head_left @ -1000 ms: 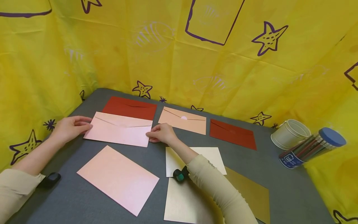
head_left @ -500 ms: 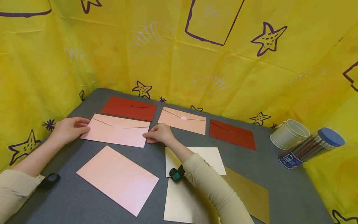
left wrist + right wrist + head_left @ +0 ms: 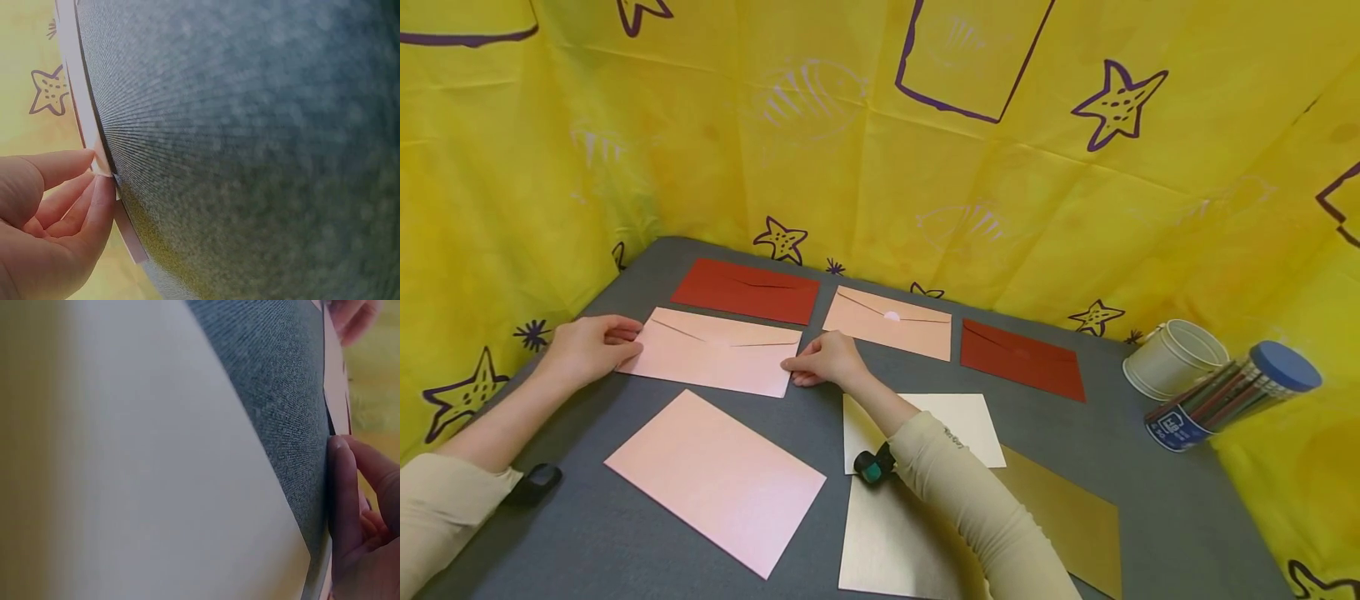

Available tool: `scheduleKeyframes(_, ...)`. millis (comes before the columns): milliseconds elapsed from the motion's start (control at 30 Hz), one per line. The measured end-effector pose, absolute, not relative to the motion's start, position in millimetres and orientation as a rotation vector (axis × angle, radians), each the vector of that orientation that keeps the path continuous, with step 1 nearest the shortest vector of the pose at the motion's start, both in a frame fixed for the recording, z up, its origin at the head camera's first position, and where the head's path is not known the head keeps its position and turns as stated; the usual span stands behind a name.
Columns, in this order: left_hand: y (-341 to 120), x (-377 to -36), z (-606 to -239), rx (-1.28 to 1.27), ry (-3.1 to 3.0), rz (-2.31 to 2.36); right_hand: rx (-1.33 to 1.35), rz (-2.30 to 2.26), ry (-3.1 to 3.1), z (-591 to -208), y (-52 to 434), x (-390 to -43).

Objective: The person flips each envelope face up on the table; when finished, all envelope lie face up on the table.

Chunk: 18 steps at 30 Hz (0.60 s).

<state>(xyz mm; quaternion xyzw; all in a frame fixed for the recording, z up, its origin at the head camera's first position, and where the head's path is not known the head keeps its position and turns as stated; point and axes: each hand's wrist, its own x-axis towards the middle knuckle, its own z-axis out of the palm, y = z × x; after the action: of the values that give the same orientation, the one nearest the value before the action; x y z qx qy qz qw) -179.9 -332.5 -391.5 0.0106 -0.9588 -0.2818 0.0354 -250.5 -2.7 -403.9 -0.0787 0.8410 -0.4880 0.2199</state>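
while both hands pinch the pink envelope (image 3: 711, 352), left hand (image 3: 586, 347), right hand (image 3: 826, 358) at its ends

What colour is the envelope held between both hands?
Pale pink envelope, gripped by the left hand and right hand; clearest in the head view.

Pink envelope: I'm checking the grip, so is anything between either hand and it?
Nothing visible. The left hand pinches the pale pink paper envelope at its left end, and the right hand holds its right end, on the grey table.
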Motion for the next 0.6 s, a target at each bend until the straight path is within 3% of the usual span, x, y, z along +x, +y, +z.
scheduleKeyframes(367,-323.4,-180.0,-393.0,-0.043,-2.901,-0.815,-0.271,-1.474,2.229,-403.7,12.4,-247.0)
scheduleKeyframes(600,-290.0,-177.9,-385.2,-0.186,-2.859,-0.863,-0.324,-1.551,2.176,-400.2,41.7,-242.1)
